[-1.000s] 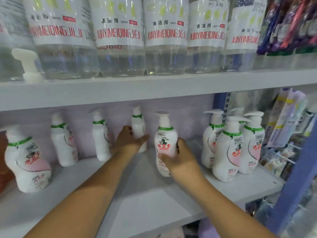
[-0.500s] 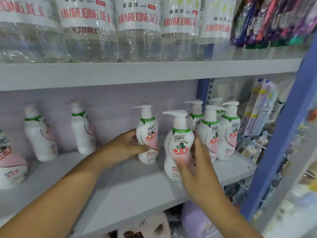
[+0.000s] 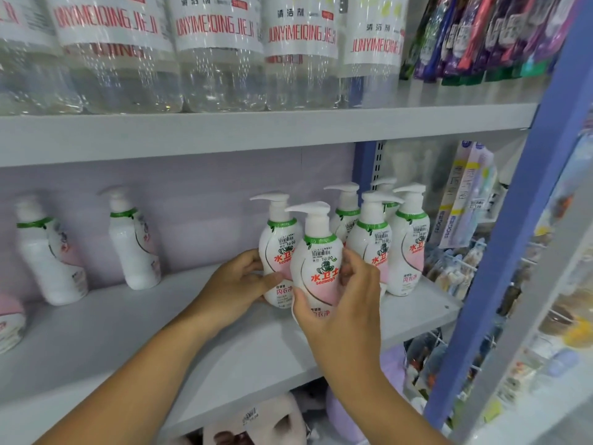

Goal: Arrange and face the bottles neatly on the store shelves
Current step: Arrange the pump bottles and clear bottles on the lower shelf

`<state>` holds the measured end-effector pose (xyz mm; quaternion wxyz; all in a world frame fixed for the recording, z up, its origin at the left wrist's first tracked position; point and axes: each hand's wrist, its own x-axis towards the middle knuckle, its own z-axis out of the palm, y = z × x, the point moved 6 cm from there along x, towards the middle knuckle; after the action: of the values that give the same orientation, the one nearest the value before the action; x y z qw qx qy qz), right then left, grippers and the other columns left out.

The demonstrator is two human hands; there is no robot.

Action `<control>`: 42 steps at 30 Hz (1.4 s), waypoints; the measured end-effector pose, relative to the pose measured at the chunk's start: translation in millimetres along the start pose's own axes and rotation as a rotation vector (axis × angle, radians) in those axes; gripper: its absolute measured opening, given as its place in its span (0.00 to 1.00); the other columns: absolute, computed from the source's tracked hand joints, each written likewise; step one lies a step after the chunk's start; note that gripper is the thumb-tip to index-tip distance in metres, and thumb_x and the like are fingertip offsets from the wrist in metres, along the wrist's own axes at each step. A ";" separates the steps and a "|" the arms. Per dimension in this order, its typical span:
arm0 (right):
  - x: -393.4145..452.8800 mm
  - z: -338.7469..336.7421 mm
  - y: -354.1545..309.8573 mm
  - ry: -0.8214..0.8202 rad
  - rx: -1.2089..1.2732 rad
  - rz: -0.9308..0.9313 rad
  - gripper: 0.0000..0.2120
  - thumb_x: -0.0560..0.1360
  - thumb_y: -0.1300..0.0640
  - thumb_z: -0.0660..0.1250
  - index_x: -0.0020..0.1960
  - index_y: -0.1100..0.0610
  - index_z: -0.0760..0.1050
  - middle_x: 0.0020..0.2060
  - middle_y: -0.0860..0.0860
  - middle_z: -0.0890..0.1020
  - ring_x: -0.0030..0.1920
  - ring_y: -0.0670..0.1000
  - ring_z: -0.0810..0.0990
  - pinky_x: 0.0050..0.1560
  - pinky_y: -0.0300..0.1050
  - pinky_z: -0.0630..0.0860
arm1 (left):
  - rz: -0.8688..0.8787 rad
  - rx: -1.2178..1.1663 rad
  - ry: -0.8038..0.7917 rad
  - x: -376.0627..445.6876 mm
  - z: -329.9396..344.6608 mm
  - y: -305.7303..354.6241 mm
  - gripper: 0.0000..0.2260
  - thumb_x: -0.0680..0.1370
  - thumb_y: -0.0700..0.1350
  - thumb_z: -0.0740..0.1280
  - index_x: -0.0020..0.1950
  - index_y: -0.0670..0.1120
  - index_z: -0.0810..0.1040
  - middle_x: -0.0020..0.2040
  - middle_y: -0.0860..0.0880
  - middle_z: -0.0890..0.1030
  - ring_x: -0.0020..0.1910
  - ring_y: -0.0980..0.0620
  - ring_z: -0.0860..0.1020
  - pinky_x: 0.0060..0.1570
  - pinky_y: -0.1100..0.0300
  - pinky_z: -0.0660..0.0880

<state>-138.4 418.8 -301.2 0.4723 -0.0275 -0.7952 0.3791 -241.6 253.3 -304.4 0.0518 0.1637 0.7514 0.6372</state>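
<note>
- holding one white pump bottle (image 3: 316,268) in my right hand (image 3: 340,303), thumb across the label and fingers round its far side, low over the shelf (image 3: 224,364).
- my left hand (image 3: 239,284) grips the bottle behind (image 3: 279,248) by its belly.
- i judge them full, fairly heavy, with stiff plastic and a slick label film.
- grip the wide waist; the pump head (image 3: 308,208) could twist or depress.

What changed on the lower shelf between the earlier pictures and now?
Both held pump bottles moved right, up against the right-hand group. The right hand grips the front bottle; the left hand holds the bottle behind. The two far-left bottles stayed sideways.
</note>
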 end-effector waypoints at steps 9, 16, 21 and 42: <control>-22.3 -0.7 24.7 -0.021 0.018 0.064 0.35 0.65 0.45 0.82 0.65 0.50 0.68 0.56 0.41 0.68 0.58 0.51 0.74 0.54 0.58 0.78 | 0.040 0.069 0.020 1.3 14.8 -5.3 0.16 0.78 0.41 0.73 0.63 0.56 0.81 0.57 0.55 0.86 0.56 0.56 0.84 0.63 0.48 0.79; -23.8 -2.0 24.3 -0.005 0.004 0.071 0.35 0.66 0.46 0.81 0.66 0.49 0.68 0.56 0.41 0.68 0.58 0.51 0.74 0.56 0.57 0.78 | 0.045 0.032 0.019 5.7 19.4 -9.3 0.17 0.77 0.42 0.75 0.64 0.56 0.82 0.58 0.53 0.86 0.58 0.54 0.83 0.67 0.44 0.76; -23.0 -3.7 23.7 -0.020 -0.002 0.078 0.35 0.68 0.48 0.80 0.69 0.51 0.68 0.58 0.42 0.68 0.61 0.50 0.74 0.60 0.53 0.77 | 0.054 0.017 -0.002 8.6 20.7 -10.7 0.19 0.73 0.49 0.74 0.63 0.57 0.82 0.58 0.52 0.86 0.60 0.52 0.83 0.67 0.42 0.75; 30.8 -90.4 74.7 0.011 0.160 0.211 0.20 0.79 0.52 0.69 0.69 0.47 0.71 0.60 0.42 0.68 0.60 0.42 0.74 0.64 0.41 0.73 | 0.153 0.295 0.307 -46.5 27.4 20.6 0.11 0.73 0.52 0.76 0.53 0.56 0.78 0.52 0.58 0.82 0.48 0.62 0.81 0.47 0.67 0.77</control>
<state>-109.1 536.5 -301.6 0.4351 -0.0754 -0.7525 0.4886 -186.3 267.3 -295.4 -0.1363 0.1271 0.8209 0.5398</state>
